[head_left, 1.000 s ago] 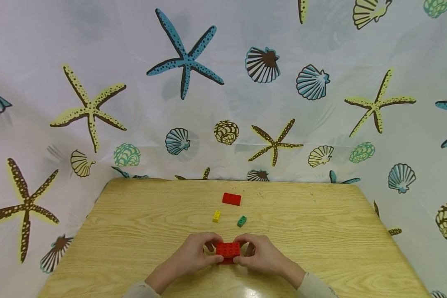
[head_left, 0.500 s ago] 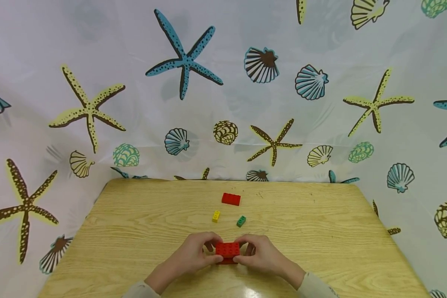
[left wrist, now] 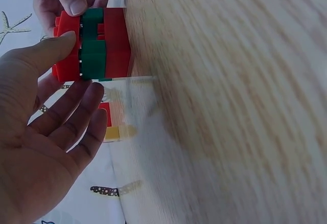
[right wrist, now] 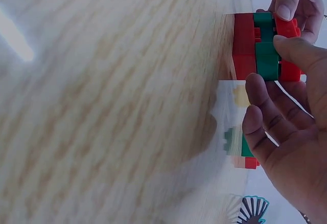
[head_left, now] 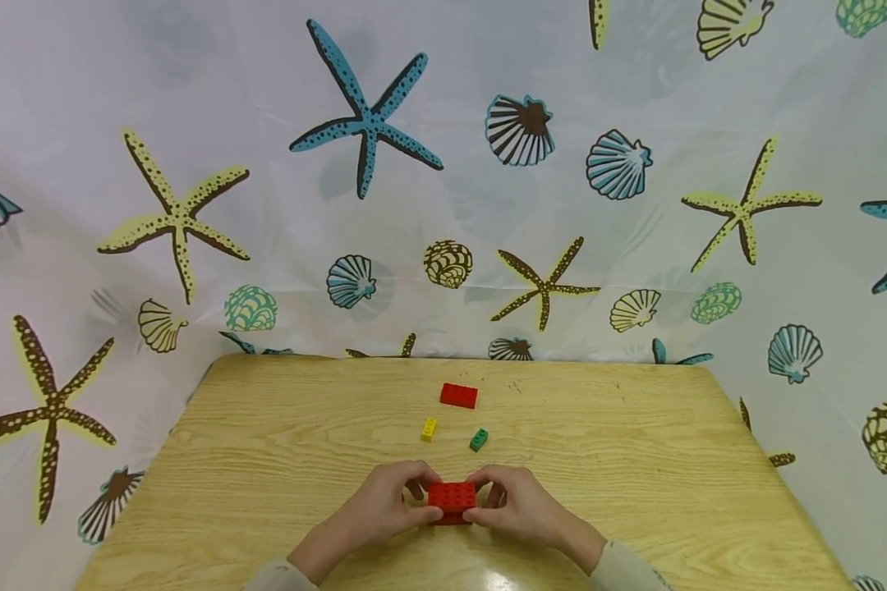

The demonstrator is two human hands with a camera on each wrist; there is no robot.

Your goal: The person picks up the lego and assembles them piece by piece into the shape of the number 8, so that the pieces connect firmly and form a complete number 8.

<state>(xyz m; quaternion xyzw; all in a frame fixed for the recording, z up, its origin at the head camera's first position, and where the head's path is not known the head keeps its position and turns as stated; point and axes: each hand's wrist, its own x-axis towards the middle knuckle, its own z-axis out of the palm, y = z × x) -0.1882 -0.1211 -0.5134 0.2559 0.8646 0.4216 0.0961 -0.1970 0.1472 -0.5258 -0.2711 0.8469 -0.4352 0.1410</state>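
Observation:
In the middle of the near part of the table, a small stack of toy building bricks stands between the two hands. Its top is a studded red brick [head_left: 452, 496]. Below that sit green bricks [left wrist: 93, 58] with an opening between them, resting on a red base [right wrist: 243, 47]. A thin gap line shows between the top brick and the green ones. My left hand [head_left: 395, 502] pinches the top red brick at its left end, thumb on the near side. At the right end, my right hand [head_left: 516, 504] pinches the same brick likewise. Lower fingers of both hands hang loosely curved beside the stack.
Farther back on the wooden table [head_left: 281, 443] lie another red brick [head_left: 459, 396], a small yellow brick [head_left: 429, 429] and a small green brick [head_left: 479, 440]. A white curtain [head_left: 414, 213] printed with starfish and shells surrounds the table's back and sides.

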